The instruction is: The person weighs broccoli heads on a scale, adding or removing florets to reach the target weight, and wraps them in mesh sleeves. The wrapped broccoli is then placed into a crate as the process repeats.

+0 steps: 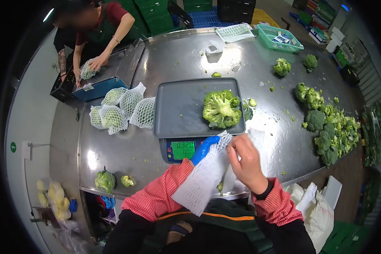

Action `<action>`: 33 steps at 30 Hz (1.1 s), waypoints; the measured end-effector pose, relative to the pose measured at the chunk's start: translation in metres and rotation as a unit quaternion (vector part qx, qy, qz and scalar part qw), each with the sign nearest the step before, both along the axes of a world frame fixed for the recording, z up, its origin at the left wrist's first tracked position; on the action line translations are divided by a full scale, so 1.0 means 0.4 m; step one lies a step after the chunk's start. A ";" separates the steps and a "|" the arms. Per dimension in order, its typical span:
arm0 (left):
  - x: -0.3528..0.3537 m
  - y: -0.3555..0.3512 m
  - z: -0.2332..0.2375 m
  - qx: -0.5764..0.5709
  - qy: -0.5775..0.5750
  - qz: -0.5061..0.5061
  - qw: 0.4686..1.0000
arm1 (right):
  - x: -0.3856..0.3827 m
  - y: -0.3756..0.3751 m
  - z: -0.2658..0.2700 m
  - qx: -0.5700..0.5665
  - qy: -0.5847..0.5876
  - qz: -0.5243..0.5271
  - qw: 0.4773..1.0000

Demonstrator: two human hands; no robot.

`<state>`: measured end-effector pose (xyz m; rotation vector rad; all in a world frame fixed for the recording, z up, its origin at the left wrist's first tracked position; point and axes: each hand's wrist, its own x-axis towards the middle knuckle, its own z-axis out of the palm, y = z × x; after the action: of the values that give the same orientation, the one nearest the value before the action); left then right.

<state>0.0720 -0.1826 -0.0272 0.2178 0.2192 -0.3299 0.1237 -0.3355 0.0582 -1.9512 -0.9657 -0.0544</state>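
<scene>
Net point(202, 183), flat wht foam, slit-textured, in R hand point(246, 163) pinch; L hand point(204, 149) grip unclear

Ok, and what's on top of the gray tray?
One head of broccoli sits toward the right side of the tray, cut stem facing up, with a few small green bits nearby. Whatever lies beneath the broccoli is covered, so I can't tell.

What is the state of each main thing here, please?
Scale, on, display lit green.
Gray tray, resting on the scale.
Broccoli on the tray, unwrapped, stem up.
Mesh sleeve, held, mostly flattened.
Produce left of the tray, mesh-wrapped.
Green basket, open, holding packets.
</scene>
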 end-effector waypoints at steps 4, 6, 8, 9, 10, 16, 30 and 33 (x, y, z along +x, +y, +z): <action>0.016 0.014 0.072 0.137 0.077 0.111 0.981 | 0.010 -0.002 -0.033 0.003 0.588 0.189 0.786; 0.038 0.041 0.026 0.171 0.038 0.088 0.981 | 0.056 -0.029 -0.018 -0.056 0.503 0.253 0.824; 0.056 0.054 0.014 0.178 -0.012 0.005 0.984 | 0.095 -0.059 0.000 0.034 0.530 0.207 0.822; 0.063 0.064 0.015 0.183 -0.037 -0.038 0.982 | 0.134 -0.075 -0.050 0.172 0.553 0.169 0.797; 0.048 0.076 0.129 0.467 -0.196 -0.054 0.860 | 0.171 -0.083 -0.029 0.221 0.586 0.175 0.760; 0.255 0.242 0.231 0.913 0.036 -0.044 0.405 | 0.322 -0.031 -0.131 0.078 0.381 -0.105 0.915; 0.021 0.173 0.128 0.123 0.030 0.005 0.992 | 0.183 -0.016 -0.080 0.284 0.689 0.013 0.667; -0.071 0.149 0.133 0.109 0.059 0.039 0.991 | 0.129 -0.015 -0.015 0.284 0.719 0.055 0.632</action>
<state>0.0436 -0.1232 0.0261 0.4057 0.3807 -0.2416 0.1753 -0.3414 0.0523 -0.7816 0.1006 1.0084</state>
